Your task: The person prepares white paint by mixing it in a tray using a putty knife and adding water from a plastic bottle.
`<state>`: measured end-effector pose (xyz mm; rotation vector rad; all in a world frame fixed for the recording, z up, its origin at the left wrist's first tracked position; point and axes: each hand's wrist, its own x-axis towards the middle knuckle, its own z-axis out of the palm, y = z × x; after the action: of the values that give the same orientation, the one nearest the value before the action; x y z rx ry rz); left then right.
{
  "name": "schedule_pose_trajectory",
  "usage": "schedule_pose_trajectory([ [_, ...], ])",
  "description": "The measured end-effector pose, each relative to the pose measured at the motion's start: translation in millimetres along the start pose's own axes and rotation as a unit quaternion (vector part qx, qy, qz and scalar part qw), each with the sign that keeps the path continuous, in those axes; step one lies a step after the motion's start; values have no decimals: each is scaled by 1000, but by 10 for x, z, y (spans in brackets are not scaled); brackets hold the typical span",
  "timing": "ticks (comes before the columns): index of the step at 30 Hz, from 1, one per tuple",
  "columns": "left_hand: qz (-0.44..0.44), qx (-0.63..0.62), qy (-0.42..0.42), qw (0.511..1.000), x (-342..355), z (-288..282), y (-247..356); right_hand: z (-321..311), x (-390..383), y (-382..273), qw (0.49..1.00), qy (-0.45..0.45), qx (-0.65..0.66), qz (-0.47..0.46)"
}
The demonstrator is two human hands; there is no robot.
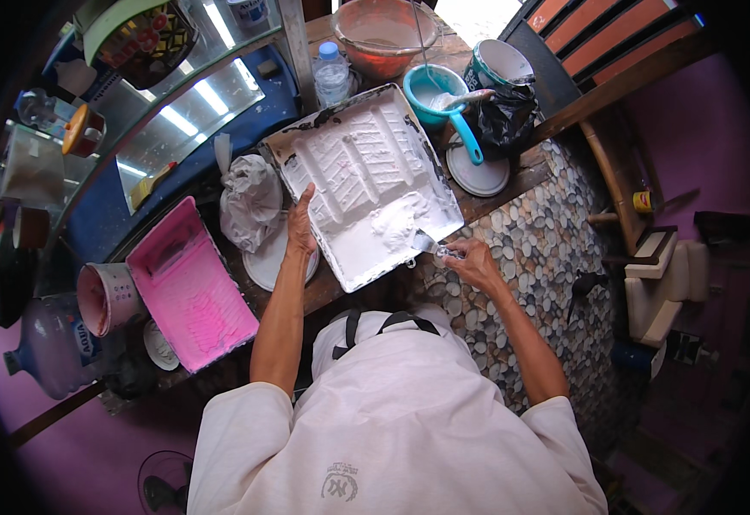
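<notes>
A paint tray [327, 163] with a ribbed slope lies before me, coated in thick white paint. My left hand [303, 227] grips its left edge, thumb up along the rim and the other fingers mostly hidden. My right hand [474, 264] is closed around the handle of a scraper [426, 243]. The scraper's metal blade touches the white paint at the tray's near right corner. Next to that blade sits a heaped patch of white paint [399, 221]. Beyond the tray's far right side stands a turquoise dipper [467, 137] with white paint in it.
A pink paint tray [147, 249] lies at left, beside a pinkish bucket [110, 299]. Near my left hand are a tied plastic bag [250, 202] and a white lid [263, 268]. At the back stand a water bottle [332, 79], a large basin [383, 39] and a paint bucket [502, 64].
</notes>
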<state>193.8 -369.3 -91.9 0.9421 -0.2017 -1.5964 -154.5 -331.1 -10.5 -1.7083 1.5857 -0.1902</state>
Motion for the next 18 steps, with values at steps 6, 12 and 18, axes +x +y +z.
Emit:
schedule_pose_trajectory([
  [6,-9,-38,-25,999,-35,85,10,144,-68,-98,997,-33,62,27],
  [12,-16,-63,-25,998,5,56,-12,384,-139,-202,992,-55,109,16],
  [18,-4,-52,-12,999,-51,137,20,522,-193,-473,972,-109,185,92],
])
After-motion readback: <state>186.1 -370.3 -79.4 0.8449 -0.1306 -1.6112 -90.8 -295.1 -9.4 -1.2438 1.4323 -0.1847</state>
